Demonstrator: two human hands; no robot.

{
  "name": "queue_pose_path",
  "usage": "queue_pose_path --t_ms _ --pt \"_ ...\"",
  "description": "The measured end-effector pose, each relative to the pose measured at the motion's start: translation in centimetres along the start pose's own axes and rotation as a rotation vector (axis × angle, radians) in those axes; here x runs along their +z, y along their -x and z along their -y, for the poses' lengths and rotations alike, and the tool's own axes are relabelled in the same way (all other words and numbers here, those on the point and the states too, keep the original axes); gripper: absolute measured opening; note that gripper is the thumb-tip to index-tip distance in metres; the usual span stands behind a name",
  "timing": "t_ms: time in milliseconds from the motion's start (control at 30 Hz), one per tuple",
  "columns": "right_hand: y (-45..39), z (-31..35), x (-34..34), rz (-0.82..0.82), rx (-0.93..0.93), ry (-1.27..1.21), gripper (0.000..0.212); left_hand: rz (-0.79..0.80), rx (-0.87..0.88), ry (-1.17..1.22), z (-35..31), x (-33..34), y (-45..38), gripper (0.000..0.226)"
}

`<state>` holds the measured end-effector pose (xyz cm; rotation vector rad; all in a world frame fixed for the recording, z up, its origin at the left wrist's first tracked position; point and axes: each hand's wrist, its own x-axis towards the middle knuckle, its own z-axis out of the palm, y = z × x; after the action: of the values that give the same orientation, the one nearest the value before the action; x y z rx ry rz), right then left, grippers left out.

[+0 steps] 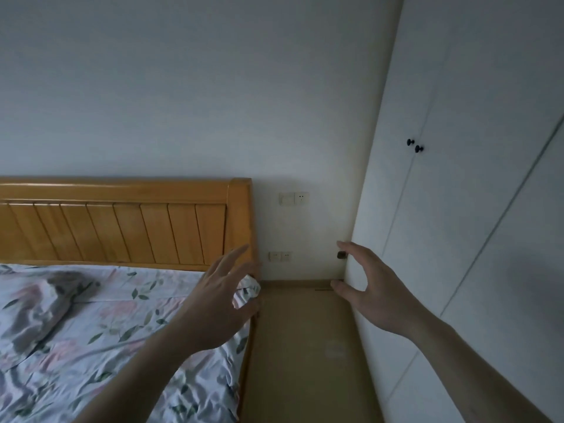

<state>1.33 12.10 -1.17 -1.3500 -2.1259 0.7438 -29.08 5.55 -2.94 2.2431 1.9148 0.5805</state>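
A floral bed sheet (pixel 91 325) covers the mattress of a wooden bed, rumpled in places. Its far right corner (pixel 250 288) bunches up beside the headboard (pixel 122 227). My left hand (pixel 219 303) hovers over that corner with fingers spread and relaxed, holding nothing. My right hand (pixel 366 288) is raised over the floor strip between bed and wardrobe, fingers loosely open, thumb apart, empty.
A white wardrobe (pixel 457 209) with two dark knobs (pixel 415 145) stands close on the right. A narrow strip of tan floor (pixel 305 346) runs between it and the bed. Wall sockets (pixel 294 198) sit on the white wall beside the headboard.
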Motion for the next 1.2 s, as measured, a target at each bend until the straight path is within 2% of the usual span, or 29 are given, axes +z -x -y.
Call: queue_pose_path --t_ms 267,433,633,833,1200 --pt "-13.5 -2.2 -0.8 -0.071 0.067 0.019 0.072 0.022 0.083 0.023 6.7 -0.4 -15.7 0.069" --pt "-18.9 -4.5 -3.1 -0.227 0.120 0.025 0.069 0.037 0.239 0.063 8.1 0.4 -26.4 0.066" --pt "-22.9 -9.1 -8.0 -0.343 0.202 0.088 0.068 0.059 0.419 0.095 4.9 3.5 -38.0 0.067" --pt "-27.8 -14.2 -13.0 -0.453 0.234 0.109 0.071 0.055 0.471 0.064 1.0 5.9 -46.7 0.067" --pt "-33.1 -19.7 -18.3 -0.545 0.386 0.165 0.074 0.079 0.634 0.120 -3.3 9.3 -59.6 0.067"
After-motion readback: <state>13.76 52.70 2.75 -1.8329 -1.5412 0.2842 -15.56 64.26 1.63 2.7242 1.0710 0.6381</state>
